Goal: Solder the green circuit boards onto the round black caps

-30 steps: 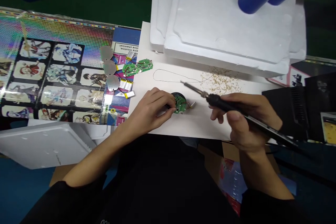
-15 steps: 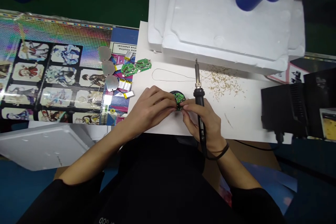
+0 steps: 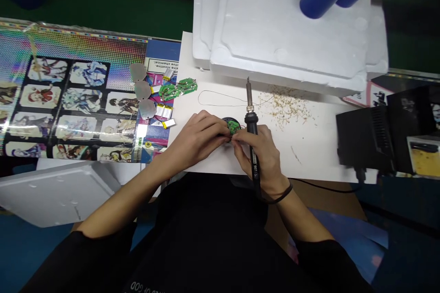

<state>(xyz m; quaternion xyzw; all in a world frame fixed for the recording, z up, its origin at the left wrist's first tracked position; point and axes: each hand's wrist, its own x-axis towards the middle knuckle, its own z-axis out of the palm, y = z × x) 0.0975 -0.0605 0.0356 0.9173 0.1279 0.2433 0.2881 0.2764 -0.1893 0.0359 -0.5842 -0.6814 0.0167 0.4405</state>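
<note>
A small round green circuit board (image 3: 233,125) with a dark rim lies on the white sheet in front of me, partly covered by my fingers. My left hand (image 3: 204,137) is closed at the board's left side, fingertips pressed together on it. My right hand (image 3: 266,153) holds a soldering iron (image 3: 252,123) tucked between its fingers, the metal tip pointing away from me. Its thumb and index finger pinch at the board's near edge; whatever lies between them is too small to make out. A thin loop of solder wire (image 3: 220,92) rests just beyond the board.
On the left are joined green boards (image 3: 178,89), battery cells (image 3: 164,111) and grey rounded discs (image 3: 138,73). White foam boxes (image 3: 288,23) stand at the back. Crumb-like bits (image 3: 290,105) are scattered to the right, near a black soldering station (image 3: 364,135).
My right hand and the soldering iron have shifted slightly left, and the fingertips have closed in beside my left fingers. The left hand has hardly moved. My view has turned a little.
</note>
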